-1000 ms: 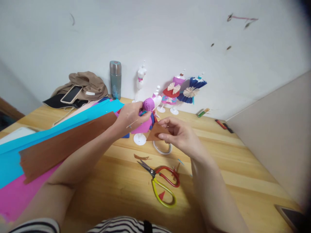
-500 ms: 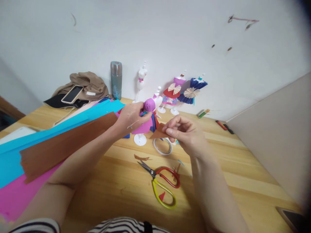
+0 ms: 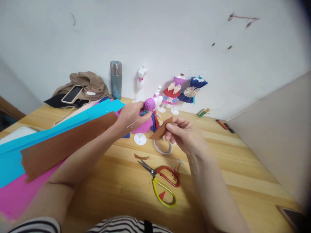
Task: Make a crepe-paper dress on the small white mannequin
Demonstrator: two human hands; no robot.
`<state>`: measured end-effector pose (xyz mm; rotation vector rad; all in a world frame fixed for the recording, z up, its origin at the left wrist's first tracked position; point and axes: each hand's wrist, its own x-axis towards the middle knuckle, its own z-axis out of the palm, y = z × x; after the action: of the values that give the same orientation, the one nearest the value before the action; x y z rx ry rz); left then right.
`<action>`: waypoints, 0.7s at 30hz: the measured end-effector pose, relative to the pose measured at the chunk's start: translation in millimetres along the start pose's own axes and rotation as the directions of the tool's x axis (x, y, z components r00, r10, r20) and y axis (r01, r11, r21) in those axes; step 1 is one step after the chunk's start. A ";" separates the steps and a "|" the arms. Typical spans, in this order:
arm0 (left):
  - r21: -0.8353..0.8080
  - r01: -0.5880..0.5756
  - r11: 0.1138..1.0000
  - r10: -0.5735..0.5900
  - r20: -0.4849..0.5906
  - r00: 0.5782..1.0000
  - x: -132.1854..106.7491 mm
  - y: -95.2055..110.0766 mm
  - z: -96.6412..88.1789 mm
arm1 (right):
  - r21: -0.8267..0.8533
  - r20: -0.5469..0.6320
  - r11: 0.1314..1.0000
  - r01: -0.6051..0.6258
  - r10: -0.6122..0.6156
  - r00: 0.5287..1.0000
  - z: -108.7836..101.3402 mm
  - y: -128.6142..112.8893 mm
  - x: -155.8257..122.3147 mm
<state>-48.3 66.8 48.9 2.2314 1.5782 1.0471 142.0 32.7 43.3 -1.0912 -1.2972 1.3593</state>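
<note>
My left hand (image 3: 133, 117) is closed round a small white mannequin (image 3: 158, 99) dressed in crepe paper, with a purple rolled rosette (image 3: 149, 104) at its chest and a layered pink, blue and red skirt (image 3: 143, 127). The mannequin's round white base (image 3: 140, 139) shows below the skirt. Between thumb and fingers, my right hand (image 3: 181, 131) pinches a small brown piece of paper (image 3: 160, 130), just right of the skirt. Under that paper lies a roll of tape (image 3: 162, 149). Scissors (image 3: 153, 173) with one red and one yellow handle rest nearer to me, blades parted.
Blue paper (image 3: 60, 126), brown paper (image 3: 68, 145) and pink paper (image 3: 17, 197) spread under my left arm. Along the wall stand a thermos (image 3: 116, 81), a bare-looking mannequin (image 3: 141, 77) and two dressed mannequins (image 3: 173, 90). A phone (image 3: 72, 94) lies on brown cloth (image 3: 89, 82). Paper scraps (image 3: 142, 157) dot the table.
The brown paper in my right hand has turned and tilted up, showing more of its face. My right fingers have shifted on it. My left hand and the mannequin stay in place.
</note>
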 end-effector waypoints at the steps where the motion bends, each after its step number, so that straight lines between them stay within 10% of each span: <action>1: -0.003 -0.001 1.000 0.001 0.000 1.000 0.0 0.0 0.0 | -0.021 -0.011 1.000 0.016 -0.016 1.000 0.1 1.5 0.6; 21: -0.056 -0.035 0.998 0.032 -0.055 0.998 1.7 -5.1 4.9 | -0.129 -0.060 0.986 0.105 -0.114 0.992 12.5 8.7 11.8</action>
<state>-48.6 71.4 43.3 2.2173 1.5177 1.1559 127.2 42.1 35.2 -1.1238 -1.3874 1.1630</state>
